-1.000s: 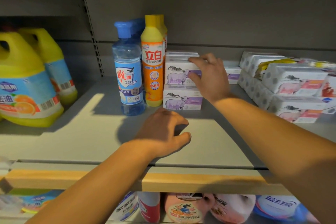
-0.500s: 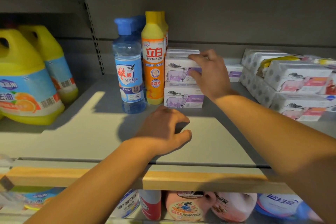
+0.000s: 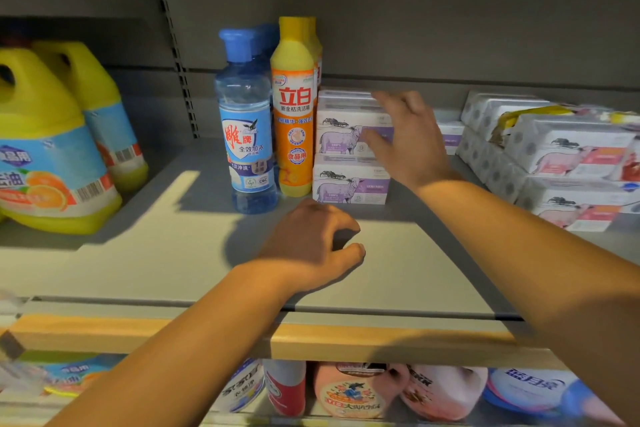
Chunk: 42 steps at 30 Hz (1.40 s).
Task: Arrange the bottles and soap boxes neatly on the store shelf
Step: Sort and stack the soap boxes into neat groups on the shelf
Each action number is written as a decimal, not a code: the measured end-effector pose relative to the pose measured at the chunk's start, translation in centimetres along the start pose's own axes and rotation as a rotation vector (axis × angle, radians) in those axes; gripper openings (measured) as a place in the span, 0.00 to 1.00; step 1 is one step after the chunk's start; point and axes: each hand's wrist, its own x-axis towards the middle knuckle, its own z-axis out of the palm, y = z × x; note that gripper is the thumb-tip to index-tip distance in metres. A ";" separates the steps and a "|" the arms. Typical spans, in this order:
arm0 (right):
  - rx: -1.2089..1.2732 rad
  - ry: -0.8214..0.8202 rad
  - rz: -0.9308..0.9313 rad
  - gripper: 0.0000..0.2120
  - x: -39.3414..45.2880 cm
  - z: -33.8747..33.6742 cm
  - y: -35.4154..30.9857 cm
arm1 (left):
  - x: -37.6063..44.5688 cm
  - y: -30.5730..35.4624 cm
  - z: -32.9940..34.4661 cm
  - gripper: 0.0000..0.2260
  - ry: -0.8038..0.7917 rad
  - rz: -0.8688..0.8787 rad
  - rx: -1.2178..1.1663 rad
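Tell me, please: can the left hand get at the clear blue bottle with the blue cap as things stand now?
Probably yes. The left hand rests with curled fingers on the grey shelf, holding nothing, and bare shelf lies between it and the clear blue bottle with the blue cap.

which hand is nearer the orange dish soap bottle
Left. The left hand rests on the shelf just in front of the orange dish soap bottle; the right hand is off to its right, at the purple soap boxes.

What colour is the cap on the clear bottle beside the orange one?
Blue. The bottle's cap shows best in the head view, left of the orange bottle.
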 end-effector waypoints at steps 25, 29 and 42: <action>-0.593 -0.365 0.245 0.31 5.8 4.9 14.8 | 1.6 -0.9 0.2 0.07 0.268 -0.124 -0.013; -0.581 -0.392 0.218 0.34 5.5 3.8 14.0 | 1.6 -0.9 0.1 0.06 0.252 -0.127 -0.030; -0.102 -0.496 0.193 0.27 -5.8 -6.6 3.0 | 1.1 -0.9 0.0 0.07 0.226 -0.041 -0.112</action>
